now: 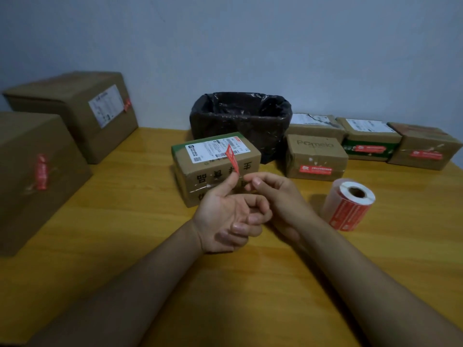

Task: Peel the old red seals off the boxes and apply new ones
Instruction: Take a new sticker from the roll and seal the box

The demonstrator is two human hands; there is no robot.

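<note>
A peeled red seal (232,158) stands up from the tip of my left hand's (225,216) thumb, in front of a small cardboard box (218,169) with a white shipping label on top. My left palm faces up, its other fingers curled in. My right hand (278,199) is just right of the seal's lower end, thumb and forefinger loosely bent, holding nothing. A roll of new red seals (349,205) lies on the wooden table (125,234) to the right.
A bin lined with a black bag (240,121) stands behind the small box. Two large boxes (37,176) (82,111) with red seals sit at the left. Several small sealed boxes (317,156) line the back right.
</note>
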